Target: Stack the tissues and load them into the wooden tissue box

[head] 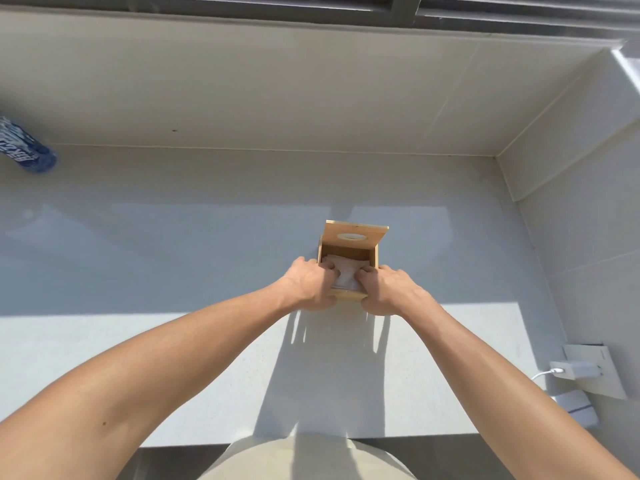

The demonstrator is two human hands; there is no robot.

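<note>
A small wooden tissue box (373, 258) stands on the white counter, slightly right of centre. Its lid (355, 236), which has an oval slot, leans back open behind it. White tissues (346, 273) lie inside the box. My left hand (308, 284) holds the box's near left corner, fingers curled over the rim and pressing on the tissues. My right hand (389, 289) does the same at the near right corner, thumb against the front wall. Part of the tissue stack is hidden under my fingers.
A blue-labelled bottle (26, 147) lies at the far left by the back wall. A white charger (576, 370) with a cable sits in a wall socket at the right, above a white object (575, 408) on the counter. The counter (173, 271) ends near my body.
</note>
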